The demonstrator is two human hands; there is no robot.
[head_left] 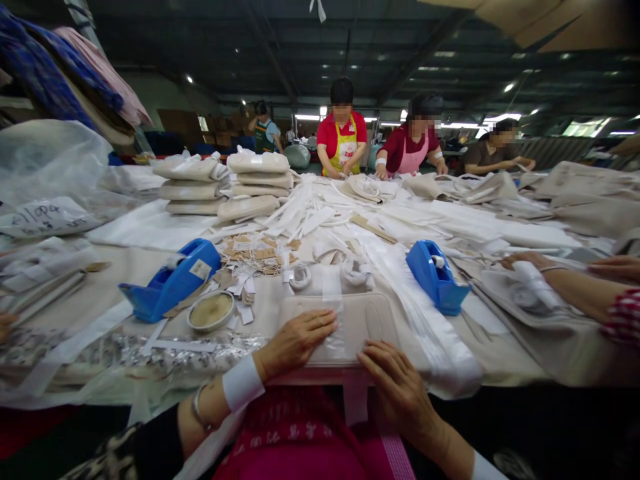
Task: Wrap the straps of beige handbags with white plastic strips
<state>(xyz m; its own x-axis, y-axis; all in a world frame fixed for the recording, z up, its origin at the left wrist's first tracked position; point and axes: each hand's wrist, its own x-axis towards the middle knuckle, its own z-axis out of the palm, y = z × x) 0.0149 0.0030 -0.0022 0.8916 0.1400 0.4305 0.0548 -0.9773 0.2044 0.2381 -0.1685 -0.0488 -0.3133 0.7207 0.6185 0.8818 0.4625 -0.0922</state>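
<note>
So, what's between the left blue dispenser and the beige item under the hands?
A round dish and loose paper tags lie between the dispenser and the beige item, in the head view.

Tape holders (173, 283): blue plastic, smooth, lightly shiny
Flat case (295, 317): beige, smooth, matt, leather-like
Band around case (334, 327): thin, translucent, glossy
Bag at left (53, 170): clear plastic, crinkled, shiny
Bracelet (198, 408): polished metal
Tags (260, 248): brown and white, matt, paper-like
</note>
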